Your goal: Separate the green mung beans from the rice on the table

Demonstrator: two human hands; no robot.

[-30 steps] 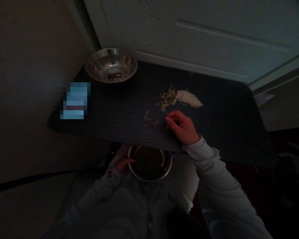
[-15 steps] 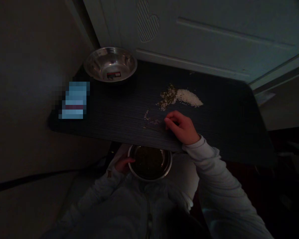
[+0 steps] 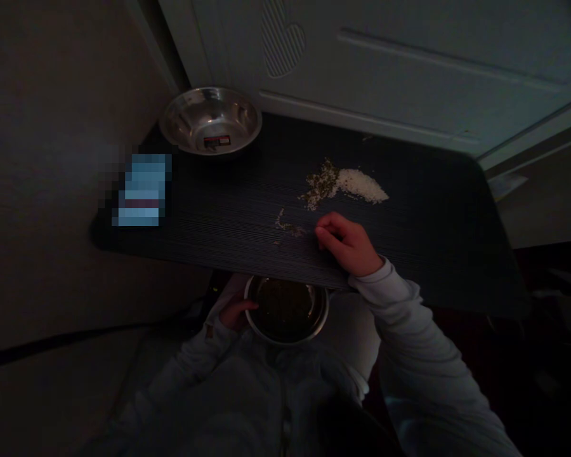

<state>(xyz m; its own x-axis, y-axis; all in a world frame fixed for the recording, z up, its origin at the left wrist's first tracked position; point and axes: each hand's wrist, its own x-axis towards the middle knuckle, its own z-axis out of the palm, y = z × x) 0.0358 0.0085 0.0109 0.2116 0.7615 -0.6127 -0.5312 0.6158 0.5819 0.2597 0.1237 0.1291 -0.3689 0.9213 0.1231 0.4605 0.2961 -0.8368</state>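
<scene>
The right hand (image 3: 346,244), fingers curled, is near the table's (image 3: 209,216) front edge; two piles, white (image 3: 361,185) and mixed (image 3: 322,183), lie beyond. The left hand (image 3: 238,312) grips one bowl (image 3: 285,311) below that edge.

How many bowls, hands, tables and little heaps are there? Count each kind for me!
Bowls: 2 (upper bowl, lower bowl)
Hands: 2 (left hand, right hand)
Tables: 1 (dark table)
Heaps: 2, touching (white heap, speckled heap); loose scattered bits not counted
Total: 7

Pale-rimmed bowl (image 3: 285,312), dark inside, partly under the near edge of the tabletop (image 3: 219,212); loose grains (image 3: 292,230) on top
</scene>
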